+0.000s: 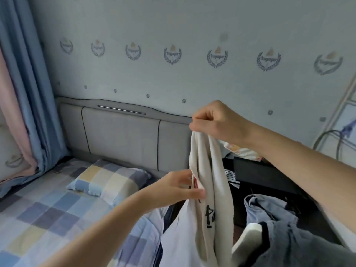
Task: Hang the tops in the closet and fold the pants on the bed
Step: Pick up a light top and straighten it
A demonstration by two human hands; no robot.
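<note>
I have a cream top lifted above the bed, hanging in long folds from my right hand, whose fingers are curled and pinching the fabric at its uppermost edge, in front of the grey padded headboard. My left hand reaches in lower down, fingers closed on the garment's left edge where a bit of red print shows; black lettering runs down the front of the cloth. The top's lower part drops out of view at the bottom. To its right lies a heap of blue-grey clothing, with dark garments behind it, one carrying white stripes. A checked pillow rests on the checked bedspread near the headboard, and blue and pink curtains hang at the far left.
</note>
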